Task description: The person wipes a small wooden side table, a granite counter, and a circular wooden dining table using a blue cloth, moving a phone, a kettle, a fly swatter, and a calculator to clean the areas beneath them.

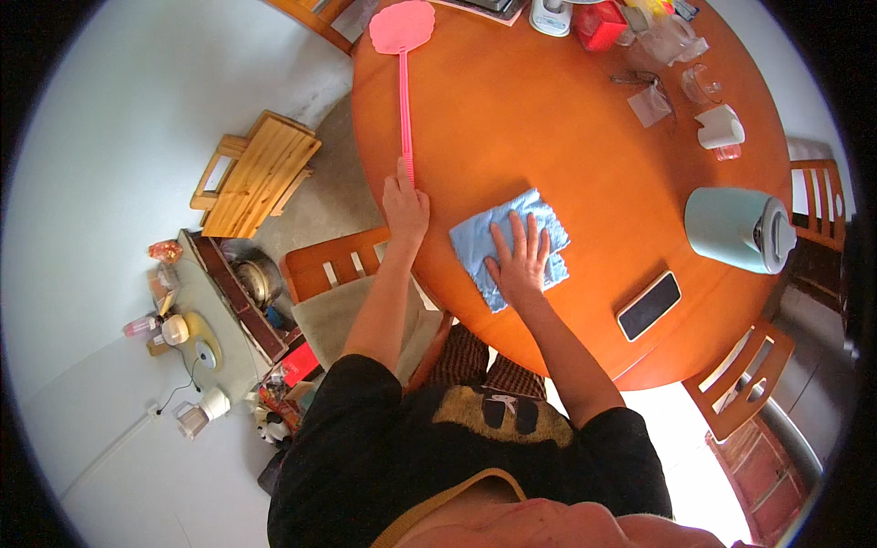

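On the round wooden table (548, 130), my right hand (524, 264) lies flat with fingers spread on a light blue cloth (473, 240), pressing it to the tabletop. At the table's left edge, my left hand (405, 205) holds the handle end of a pink plastic fly swatter (404, 103), its index finger stretched along the handle. The swatter's head points to the far side of the table. A phone with a dark screen (649, 306) lies to the right of the cloth, and neither hand touches it.
A light blue kettle (726, 229) stands at the right. Behind it are a paper roll (721, 127), a clear glass cup (700, 83), a small plastic bag (649, 106) and a red box (599, 26). Wooden chairs (336, 264) (743, 380) stand against the table's near left and near right sides.
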